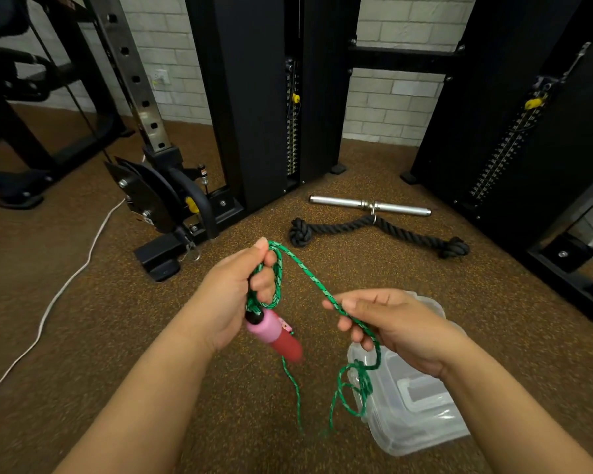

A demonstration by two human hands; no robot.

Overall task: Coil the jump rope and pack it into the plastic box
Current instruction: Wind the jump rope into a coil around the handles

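A green jump rope (307,272) runs between both hands above the brown floor. My left hand (235,295) grips a few coiled loops of it, and a pink and red handle (276,335) hangs just below that fist. My right hand (394,325) pinches the rope further along; from there the rope drops in loose tangled loops (355,388) beside the box. The clear plastic box (415,408) sits on the floor under my right wrist, partly hidden by the hand and forearm.
A black rope attachment (379,230) and a chrome bar (368,205) lie on the floor ahead. Black weight-machine columns (254,97) stand behind and at right. A machine base (165,213) and a white cable (65,278) lie to the left.
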